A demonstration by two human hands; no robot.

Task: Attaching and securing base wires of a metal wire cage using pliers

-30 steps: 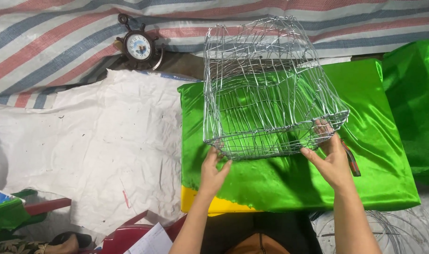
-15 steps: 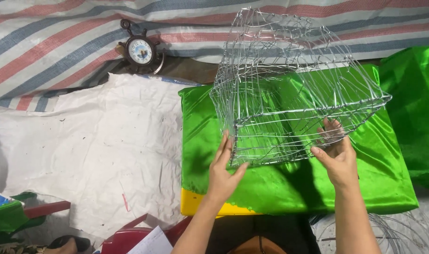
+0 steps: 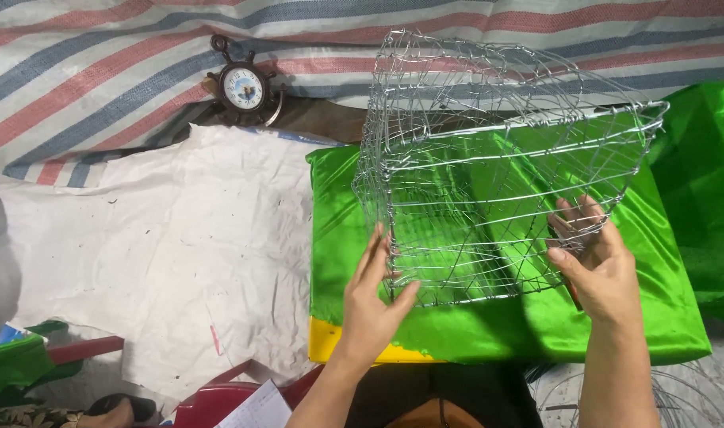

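I saw no screen or sign. At seven o'clock of the view, near my left elbow, lay a white sheet of paper (image 3: 255, 408) with fine dark print, tilted, resting on a red plastic piece (image 3: 219, 396). At eight o'clock, at the left edge, a small white-and-blue package corner (image 3: 9, 333) showed above green cloth (image 3: 13, 366).

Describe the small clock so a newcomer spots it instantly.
Start at the striped tarp across the top. Where it meets the white sheet, left of the wire cage, sits the clock. Its dark ship's-wheel frame with spokes around a pale round dial is unique there.
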